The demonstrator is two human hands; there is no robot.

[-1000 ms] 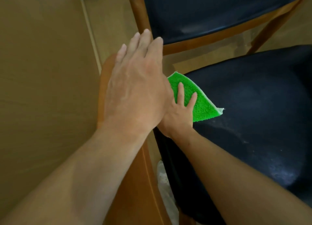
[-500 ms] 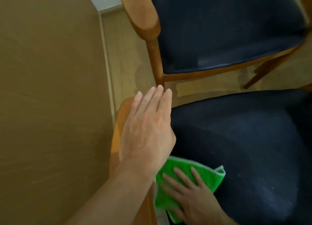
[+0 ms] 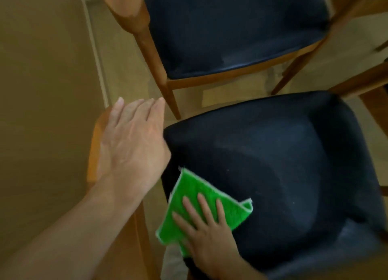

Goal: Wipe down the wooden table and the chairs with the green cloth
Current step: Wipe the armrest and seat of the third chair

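Only the head view here, so: the right hand [image 3: 210, 235] is the grip doing the work, fingers spread flat and pressing the green cloth [image 3: 201, 204] onto the near-left corner of the dark blue chair seat [image 3: 273, 164]. It isn't pinching the cloth, just pushing it with the palm down. The left hand [image 3: 132, 147] is flat too, fingers straight, resting on the chair's wooden armrest [image 3: 94, 145], which sits just beside the bench [image 3: 42, 111], and it holds nothing. What matters for the next stroke, I reckon: nearly all the unwiped seat lies ahead and to the right of the cloth, so the right hand is the closer one and probably sweeps forward-right. The second chair [image 3: 231, 27] sits further ahead.
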